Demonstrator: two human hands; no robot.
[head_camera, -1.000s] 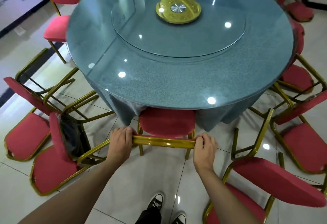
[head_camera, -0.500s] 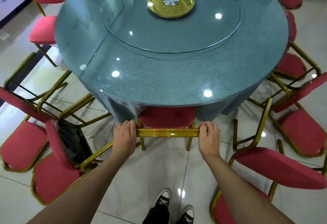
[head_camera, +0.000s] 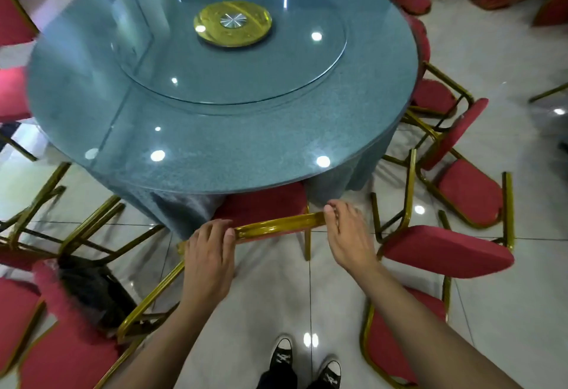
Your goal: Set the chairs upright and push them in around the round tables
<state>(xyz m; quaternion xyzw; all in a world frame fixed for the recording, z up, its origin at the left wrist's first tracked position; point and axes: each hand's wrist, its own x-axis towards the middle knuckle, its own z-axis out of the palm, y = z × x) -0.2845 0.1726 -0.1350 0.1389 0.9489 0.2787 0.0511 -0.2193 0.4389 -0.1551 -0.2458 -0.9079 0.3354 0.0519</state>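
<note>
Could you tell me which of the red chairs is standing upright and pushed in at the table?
The chair directly ahead, between both hands; those beside it lie tipped over.

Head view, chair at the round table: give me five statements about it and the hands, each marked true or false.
1. The upright chair has its seat tucked under the round table. True.
2. The right hand wraps its fingers round the gold top rail. False: its fingers are straight, only touching the rail's end.
3. The left hand rests on the rail. True.
4. Plates stand on the glass turntable. False: it is bare.
5. A tipped chair lies to the right. True.
</note>
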